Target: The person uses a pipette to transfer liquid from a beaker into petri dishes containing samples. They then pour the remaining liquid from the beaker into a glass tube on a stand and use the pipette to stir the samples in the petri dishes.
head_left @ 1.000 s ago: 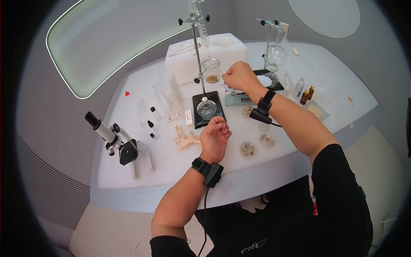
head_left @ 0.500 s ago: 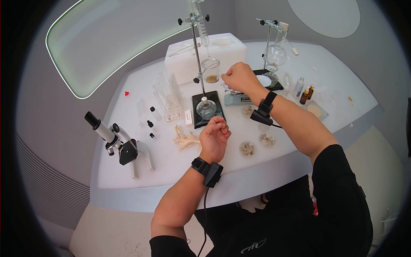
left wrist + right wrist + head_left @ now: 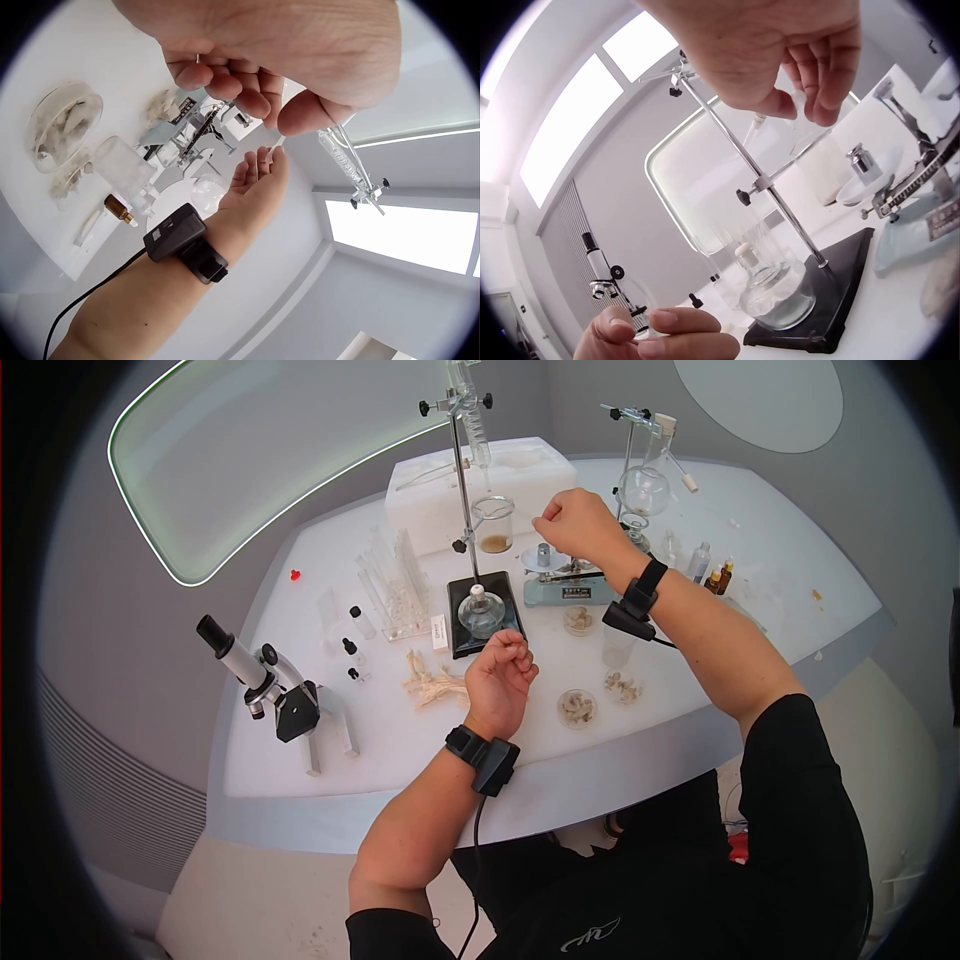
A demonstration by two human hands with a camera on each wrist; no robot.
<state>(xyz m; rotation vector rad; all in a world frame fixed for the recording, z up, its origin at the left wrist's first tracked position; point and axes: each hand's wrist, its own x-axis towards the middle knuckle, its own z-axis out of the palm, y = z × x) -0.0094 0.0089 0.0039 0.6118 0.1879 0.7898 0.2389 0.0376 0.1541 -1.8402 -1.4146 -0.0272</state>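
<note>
Over the balance (image 3: 570,593), my right hand (image 3: 582,525) pinches a small pale, translucent thing (image 3: 799,101), mostly hidden by the fingers. Below and left of that hand, a metal weight (image 3: 543,554) stands upright on the balance's left pan (image 3: 850,193). My left hand (image 3: 502,682) hangs loosely curled with nothing visible in it, palm up, nearer the front of the table. Just behind it, a spirit lamp (image 3: 481,616) with a white cap sits on the black stand base (image 3: 505,592). A beaker (image 3: 494,526) with brown contents is held higher on this stand.
A microscope (image 3: 275,685) stands at the left, with test tubes (image 3: 392,585) and black-capped vials (image 3: 362,623) behind it. Pale root-like pieces (image 3: 432,685) lie left of my left hand. Petri dishes (image 3: 577,709) stand to its right. Brown dropper bottles (image 3: 725,572) are farther right.
My right hand has moved right and slightly up from the left pan, and the metal weight on it has come into sight. The left hand has stayed in place.
</note>
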